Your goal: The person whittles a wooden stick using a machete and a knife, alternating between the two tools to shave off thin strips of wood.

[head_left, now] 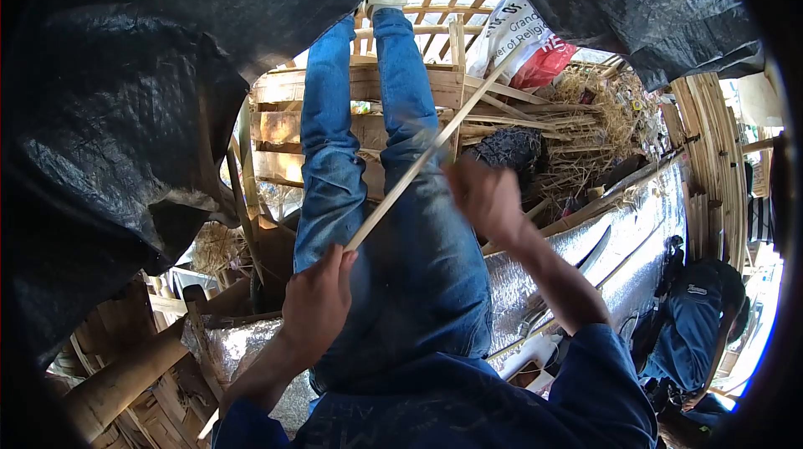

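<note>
Across blue jeans lies a long thin bamboo strip, slanting from lower left to upper right. My left hand is closed round its lower end. My right hand is blurred by motion beside the strip, near the right knee; its fingers are curled, but what they hold, if anything, is smeared. A black crumpled bundle sits just beyond the right hand.
Black plastic sheets hang at left and upper right. Split bamboo and straw lie at right, above a silver foil sheet with a curved blade. Another person in dark blue is at lower right.
</note>
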`<action>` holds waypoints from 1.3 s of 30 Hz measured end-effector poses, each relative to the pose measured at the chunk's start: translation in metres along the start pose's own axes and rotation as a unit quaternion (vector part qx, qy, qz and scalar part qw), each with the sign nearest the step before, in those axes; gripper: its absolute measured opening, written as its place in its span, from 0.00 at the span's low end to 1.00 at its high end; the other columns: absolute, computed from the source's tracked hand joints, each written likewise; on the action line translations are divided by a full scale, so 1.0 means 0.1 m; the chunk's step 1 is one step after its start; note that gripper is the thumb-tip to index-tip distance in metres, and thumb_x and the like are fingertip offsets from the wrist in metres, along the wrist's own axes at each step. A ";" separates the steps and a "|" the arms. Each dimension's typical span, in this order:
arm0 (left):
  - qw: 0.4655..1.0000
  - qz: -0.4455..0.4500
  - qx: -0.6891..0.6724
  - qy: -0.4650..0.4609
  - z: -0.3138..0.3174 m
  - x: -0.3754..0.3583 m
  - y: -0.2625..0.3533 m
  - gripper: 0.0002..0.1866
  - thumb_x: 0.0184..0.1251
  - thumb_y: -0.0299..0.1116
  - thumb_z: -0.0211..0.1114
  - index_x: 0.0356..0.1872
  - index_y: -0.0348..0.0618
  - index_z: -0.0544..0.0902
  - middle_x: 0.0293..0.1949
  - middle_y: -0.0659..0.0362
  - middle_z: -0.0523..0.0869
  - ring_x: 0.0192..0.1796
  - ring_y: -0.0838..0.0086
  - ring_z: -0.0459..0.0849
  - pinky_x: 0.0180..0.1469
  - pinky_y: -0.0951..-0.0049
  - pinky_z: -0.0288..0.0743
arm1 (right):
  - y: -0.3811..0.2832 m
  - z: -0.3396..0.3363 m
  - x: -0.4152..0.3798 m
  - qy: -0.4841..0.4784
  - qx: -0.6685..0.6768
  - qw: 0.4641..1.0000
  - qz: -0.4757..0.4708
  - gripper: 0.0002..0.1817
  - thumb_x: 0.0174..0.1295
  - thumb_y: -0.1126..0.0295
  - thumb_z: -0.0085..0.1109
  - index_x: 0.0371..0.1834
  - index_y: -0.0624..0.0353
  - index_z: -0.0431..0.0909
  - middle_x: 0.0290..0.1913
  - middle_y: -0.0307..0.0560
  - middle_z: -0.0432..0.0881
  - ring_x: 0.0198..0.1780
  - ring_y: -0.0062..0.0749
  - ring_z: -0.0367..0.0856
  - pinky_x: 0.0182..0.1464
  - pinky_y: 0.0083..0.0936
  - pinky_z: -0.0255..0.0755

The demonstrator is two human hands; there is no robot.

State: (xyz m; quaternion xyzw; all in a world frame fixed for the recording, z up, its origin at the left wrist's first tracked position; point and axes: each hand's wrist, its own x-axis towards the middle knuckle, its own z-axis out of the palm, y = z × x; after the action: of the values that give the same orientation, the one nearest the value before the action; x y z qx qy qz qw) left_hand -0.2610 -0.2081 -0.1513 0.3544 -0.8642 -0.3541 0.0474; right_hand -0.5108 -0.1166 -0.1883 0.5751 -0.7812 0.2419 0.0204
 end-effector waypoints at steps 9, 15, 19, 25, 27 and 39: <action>1.000 0.000 0.000 0.008 -0.11 -0.20 0.03 0.10 0.71 0.33 0.54 0.31 0.38 0.73 0.23 0.45 0.81 0.26 0.49 0.82 0.23 0.59 0.73 | -0.43 -0.04 -0.23 -0.013 0.092 0.986 -0.141 0.13 0.64 0.62 0.56 0.23 0.55 0.75 0.11 0.41 0.72 0.09 0.26 0.68 0.10 0.27 0.64; 0.999 -0.024 0.014 -0.039 -0.19 -0.49 -0.17 0.11 0.72 0.32 0.53 0.29 0.37 0.73 0.19 0.45 0.78 0.23 0.49 0.81 0.22 0.59 0.69 | 1.36 -0.37 0.31 0.086 -0.053 0.959 0.265 0.22 0.70 0.57 0.45 0.26 0.62 0.79 0.21 0.59 0.78 0.25 0.58 0.79 0.27 0.44 0.72; 0.986 -0.084 -0.116 -0.090 -0.18 -0.49 -0.29 0.13 0.72 0.33 0.52 0.27 0.36 0.72 0.14 0.52 0.73 0.16 0.63 0.76 0.21 0.65 0.65 | 0.55 -0.22 0.10 0.086 0.149 0.957 0.233 0.26 0.71 0.53 0.45 0.25 0.66 0.76 0.17 0.57 0.73 0.20 0.41 0.74 0.24 0.35 0.64; 0.783 -0.317 -0.416 -0.336 -0.20 -0.37 -0.38 0.20 0.75 0.47 0.48 0.28 0.43 0.74 0.17 0.65 0.72 0.17 0.83 0.67 0.18 0.82 0.57 | -0.01 0.04 -0.01 0.203 0.512 0.701 0.453 0.19 0.67 0.51 0.55 0.31 0.57 0.72 0.15 0.28 0.61 0.16 0.10 0.58 0.17 0.16 0.49; 0.768 -0.330 -0.428 -0.343 -0.13 -0.29 -0.38 0.20 0.75 0.47 0.49 0.28 0.43 0.75 0.17 0.65 0.72 0.16 0.84 0.66 0.18 0.82 0.56 | -0.05 0.11 -0.06 0.191 0.604 0.655 0.412 0.18 0.68 0.53 0.53 0.37 0.59 0.76 0.16 0.27 0.61 0.14 0.10 0.56 0.16 0.15 0.46; 0.892 -0.146 -0.404 -0.142 0.20 -0.10 0.02 0.12 0.75 0.38 0.50 0.41 0.40 0.75 0.16 0.66 0.68 0.18 0.85 0.65 0.21 0.80 0.58 | -0.63 -0.08 -0.62 -0.105 0.245 0.964 0.022 0.20 0.67 0.52 0.51 0.28 0.59 0.70 0.18 0.48 0.74 0.18 0.47 0.76 0.22 0.35 0.71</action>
State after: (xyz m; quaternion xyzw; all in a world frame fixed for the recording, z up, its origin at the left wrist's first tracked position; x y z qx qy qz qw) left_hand -0.2615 -0.1891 -0.1633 0.3728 -0.5824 -0.7223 0.0114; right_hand -0.4340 -0.0721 -0.1784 0.5671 -0.7085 0.3648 -0.2083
